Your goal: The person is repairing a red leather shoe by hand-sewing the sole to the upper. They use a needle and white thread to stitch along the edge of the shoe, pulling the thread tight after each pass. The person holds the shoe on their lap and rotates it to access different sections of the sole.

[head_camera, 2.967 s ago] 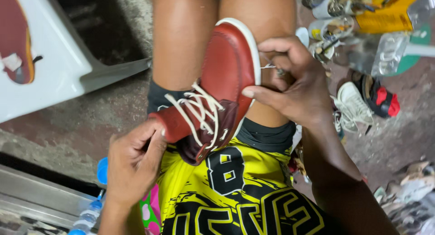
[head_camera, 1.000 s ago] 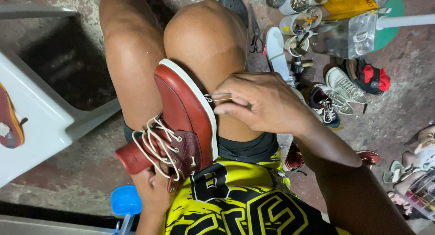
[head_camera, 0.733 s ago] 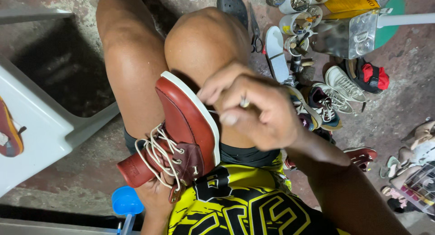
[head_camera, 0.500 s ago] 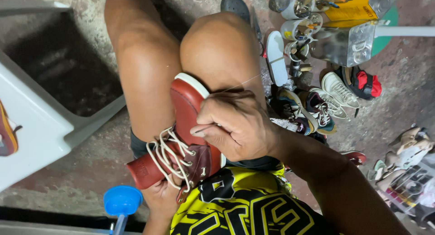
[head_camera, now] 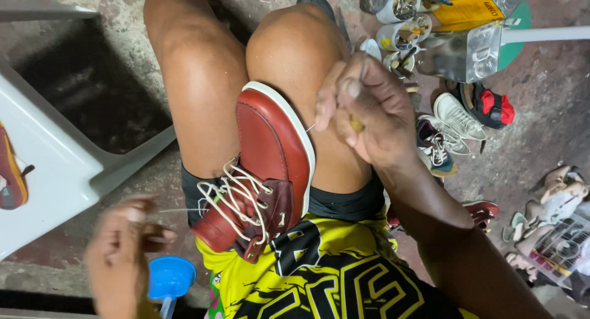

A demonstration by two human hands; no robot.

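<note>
Right hand: the right hand (head_camera: 369,113) is closed in a loose fist beside the right knee, pinching what looks like a small yellowish tool handle and a pale thread (head_camera: 309,128) that runs to the shoe's edge.
Left hand: the left hand (head_camera: 123,251), blurred at lower left, has fingers curled shut on the other end of a thin pale strand (head_camera: 178,209) drawn taut toward the shoe.
Shoe: a red-brown leather lace-up shoe with a white rubber sole (head_camera: 270,165) is wedged between the person's bare thighs, toe up, sole edge turned to the right hand, cream laces (head_camera: 236,193) loose over the tongue.
Progress: thread enters at the sole's rim about midway along the side; stitching of sole to upper appears part done, though the finished seam is too fine to trace. The stretch toward the toe looks unsewn.
Surroundings: a white plastic chair (head_camera: 55,171) stands at left with another shoe on it; a blue plastic funnel (head_camera: 171,277) lies below the left hand; worn sneakers (head_camera: 452,125) and cans of small tools (head_camera: 399,24) crowd the concrete floor (head_camera: 541,98) at right.
</note>
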